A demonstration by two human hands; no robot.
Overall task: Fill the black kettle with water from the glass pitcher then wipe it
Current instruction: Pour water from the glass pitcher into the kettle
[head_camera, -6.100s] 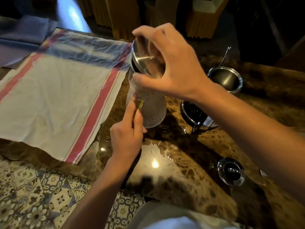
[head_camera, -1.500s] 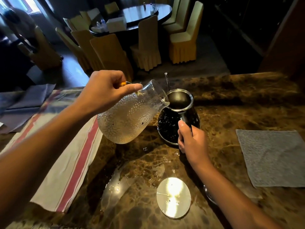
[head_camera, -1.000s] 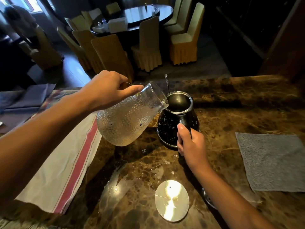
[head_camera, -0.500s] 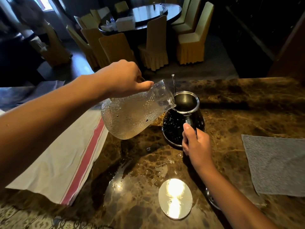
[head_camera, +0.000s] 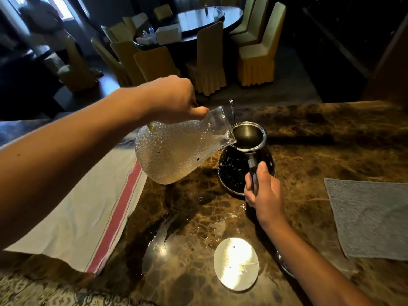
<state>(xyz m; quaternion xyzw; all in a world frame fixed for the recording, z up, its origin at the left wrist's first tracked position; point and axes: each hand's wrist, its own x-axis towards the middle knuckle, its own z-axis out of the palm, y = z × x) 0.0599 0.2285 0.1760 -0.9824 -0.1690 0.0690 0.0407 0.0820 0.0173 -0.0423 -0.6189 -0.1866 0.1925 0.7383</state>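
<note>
Head view: pitcher [head_camera: 176,151] mouth toward kettle [head_camera: 234,171].

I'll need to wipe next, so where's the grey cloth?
The grey cloth lies flat at the counter's right edge of the head view, right of the kettle and right hand.

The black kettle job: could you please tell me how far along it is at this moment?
Done: the round silver lid lies off on the brown marble counter, and the black kettle is open. In hand: the left hand tips the textured glass pitcher, its lip at the kettle's mouth, while the right hand grips the kettle's handle. Left: finishing the pour, then wiping; the grey cloth lies untouched.
</note>
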